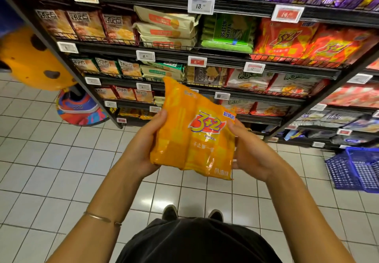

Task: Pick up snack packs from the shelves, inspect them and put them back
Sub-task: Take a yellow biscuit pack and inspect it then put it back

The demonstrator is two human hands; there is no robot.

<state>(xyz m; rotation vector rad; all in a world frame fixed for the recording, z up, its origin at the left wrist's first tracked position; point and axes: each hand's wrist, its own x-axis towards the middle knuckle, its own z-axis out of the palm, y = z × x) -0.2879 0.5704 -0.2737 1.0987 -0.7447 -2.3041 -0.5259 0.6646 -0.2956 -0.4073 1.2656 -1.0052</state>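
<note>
1. To my far left a yellow spotted figure (30,61) stands on a bright multicoloured base (80,108) at the end of the shelves (205,65). It sits close to my elbow's path, so a wide swing while reshelving could knock it.

2. My left hand (141,147) has its grip on the left edge of the orange snack pack (192,131), thumb over the front, fingers hidden behind. If that thumb slips on the glossy film, I judge the pack would tip rightward.

3. The pack hangs in the air in front of the lower shelves, printed face toward me, clear of every rack. Squeezing it harder to read it could crush what is inside.

4. My right hand (252,152) grasps the right edge, thumb on the front near the logo. Letting go on this side first, with the left grip loose, could drop the pack onto the tiled floor (61,170).

5. Further right, similar red packs (307,43) fill an upper rack; I might return mine to the wrong row. A blue basket (356,170) on the floor could catch my foot.
</note>
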